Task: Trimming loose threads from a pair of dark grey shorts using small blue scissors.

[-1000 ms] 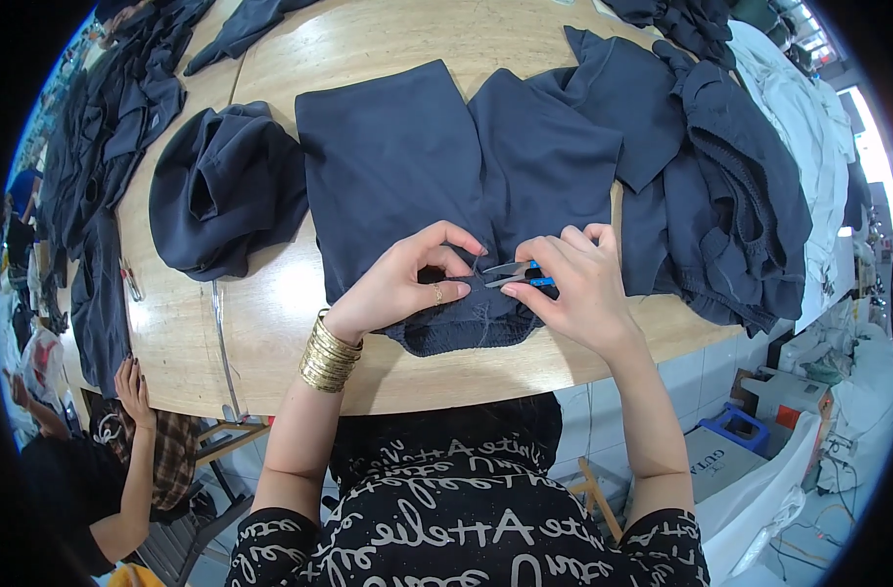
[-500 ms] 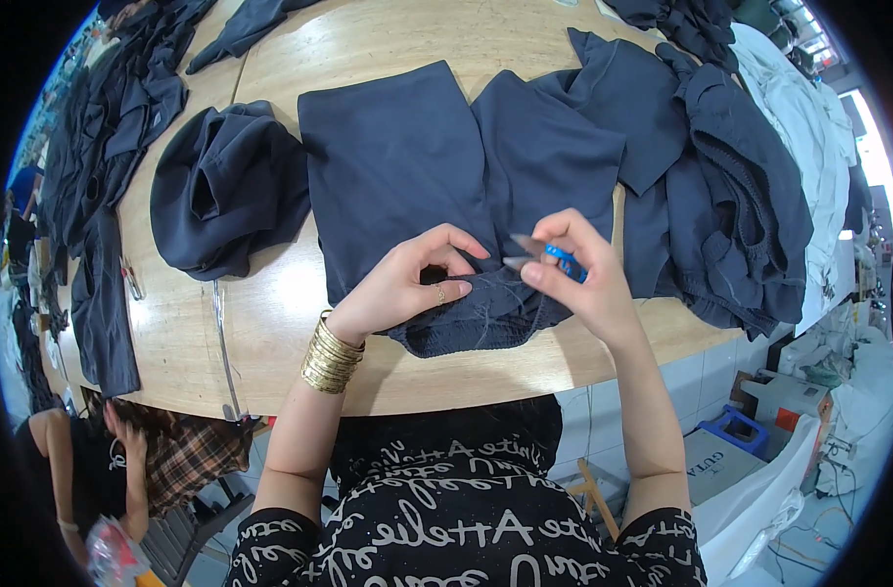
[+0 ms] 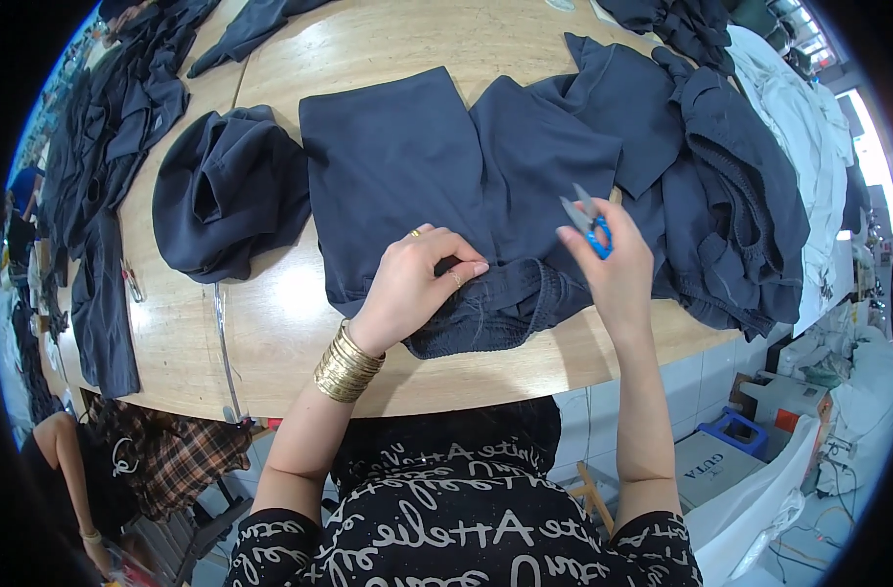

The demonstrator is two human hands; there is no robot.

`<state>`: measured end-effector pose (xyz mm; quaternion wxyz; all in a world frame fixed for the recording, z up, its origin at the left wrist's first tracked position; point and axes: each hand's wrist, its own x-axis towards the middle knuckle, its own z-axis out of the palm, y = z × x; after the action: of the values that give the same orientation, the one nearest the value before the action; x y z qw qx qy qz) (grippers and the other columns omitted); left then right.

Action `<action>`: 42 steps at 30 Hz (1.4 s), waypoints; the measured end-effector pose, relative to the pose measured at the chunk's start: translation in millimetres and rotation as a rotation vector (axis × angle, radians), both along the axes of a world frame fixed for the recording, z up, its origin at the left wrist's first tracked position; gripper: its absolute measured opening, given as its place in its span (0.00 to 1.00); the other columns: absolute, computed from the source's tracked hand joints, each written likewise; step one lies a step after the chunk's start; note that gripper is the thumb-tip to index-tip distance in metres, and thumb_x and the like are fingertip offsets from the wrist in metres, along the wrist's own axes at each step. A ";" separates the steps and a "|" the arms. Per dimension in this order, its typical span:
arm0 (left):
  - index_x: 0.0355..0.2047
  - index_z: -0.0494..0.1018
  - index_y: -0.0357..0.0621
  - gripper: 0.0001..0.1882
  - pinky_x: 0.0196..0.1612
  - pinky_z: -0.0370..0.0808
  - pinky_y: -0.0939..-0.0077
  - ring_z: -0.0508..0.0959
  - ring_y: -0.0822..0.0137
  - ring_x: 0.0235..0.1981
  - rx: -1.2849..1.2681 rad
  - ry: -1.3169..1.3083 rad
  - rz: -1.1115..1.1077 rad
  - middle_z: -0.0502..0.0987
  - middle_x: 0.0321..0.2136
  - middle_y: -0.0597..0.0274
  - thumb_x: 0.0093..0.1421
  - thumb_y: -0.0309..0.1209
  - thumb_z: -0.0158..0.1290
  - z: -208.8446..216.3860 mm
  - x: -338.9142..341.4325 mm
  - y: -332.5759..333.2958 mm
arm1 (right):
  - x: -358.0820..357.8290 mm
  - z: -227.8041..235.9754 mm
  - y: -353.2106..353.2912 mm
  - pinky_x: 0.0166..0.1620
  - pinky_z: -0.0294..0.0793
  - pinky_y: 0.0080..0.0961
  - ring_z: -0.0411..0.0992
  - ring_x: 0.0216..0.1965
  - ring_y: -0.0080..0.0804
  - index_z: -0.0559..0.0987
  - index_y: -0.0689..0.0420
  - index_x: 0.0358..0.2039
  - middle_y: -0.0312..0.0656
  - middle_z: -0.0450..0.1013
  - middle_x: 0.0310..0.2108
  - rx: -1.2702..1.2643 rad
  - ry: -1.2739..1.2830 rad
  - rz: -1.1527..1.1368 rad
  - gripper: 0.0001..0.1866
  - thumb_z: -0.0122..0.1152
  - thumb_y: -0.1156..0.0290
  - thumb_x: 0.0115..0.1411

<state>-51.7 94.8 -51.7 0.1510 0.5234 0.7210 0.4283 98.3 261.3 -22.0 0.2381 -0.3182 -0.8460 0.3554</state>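
Dark navy pants (image 3: pixel 397 166) lie spread before me, their legs pointing away and the gathered elastic waistband (image 3: pixel 476 336) near the table's front edge. My left hand (image 3: pixel 412 284) pinches fabric at the waistband between thumb and fingers; a stack of gold bangles circles that wrist. Small blue-handled thread snips (image 3: pixel 599 238) are held in my right hand (image 3: pixel 620 284), above the right side of the pants, blades apart and pointing away. The snips do not touch the waistband. Loose thread ends show faintly on the gathered cloth.
A bunched dark garment (image 3: pixel 226 191) sits to the left on the wooden table (image 3: pixel 270 342). More dark elastic-waisted garments (image 3: pixel 740 196) are heaped at right, beside white cloth (image 3: pixel 794 147). Dark clothes (image 3: pixel 114 137) line the far left. Another person (image 3: pixel 69 479) is at lower left.
My right hand has drawn the snips away from the waistband, up and to the right. My left hand still grips the fabric, its fingers now closer together.
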 end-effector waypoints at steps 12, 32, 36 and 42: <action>0.25 0.75 0.35 0.10 0.30 0.68 0.85 0.70 0.82 0.25 -0.129 -0.608 0.110 0.77 0.20 0.67 0.58 0.31 0.59 -12.4 -4.6 -1.2 | 1.3 -12.6 -55.3 0.28 0.68 0.21 0.67 0.22 0.23 0.75 0.61 0.28 0.36 0.70 0.20 -0.238 -0.048 0.185 0.11 0.69 0.70 0.52; 0.28 0.77 0.37 0.08 0.27 0.67 0.87 0.71 0.82 0.22 0.226 -0.657 0.258 0.76 0.22 0.69 0.58 0.30 0.59 12.9 9.4 -3.9 | -30.5 4.7 -40.5 0.27 0.60 0.19 0.60 0.22 0.16 0.76 0.62 0.27 0.34 0.67 0.18 -0.508 0.032 0.369 0.10 0.67 0.69 0.54; 0.30 0.77 0.38 0.06 0.27 0.67 0.87 0.71 0.82 0.24 0.108 -0.351 0.277 0.76 0.28 0.68 0.59 0.29 0.58 15.0 3.3 -6.4 | -35.4 -0.6 -41.2 0.30 0.61 0.16 0.62 0.26 0.13 0.76 0.62 0.27 0.33 0.70 0.22 -0.651 0.070 0.433 0.08 0.67 0.72 0.53; 0.36 0.78 0.42 0.08 0.32 0.68 0.84 0.71 0.77 0.28 0.105 -0.485 0.257 0.75 0.31 0.67 0.55 0.25 0.59 16.7 5.5 -22.7 | -38.8 14.3 -33.6 0.32 0.62 0.13 0.62 0.27 0.12 0.77 0.62 0.27 0.29 0.71 0.24 -0.813 0.117 0.374 0.06 0.66 0.75 0.54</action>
<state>-46.2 72.1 -34.9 0.2365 0.3170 0.7009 0.5936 59.5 227.7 -7.7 0.0730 -0.2069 -0.6656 0.7133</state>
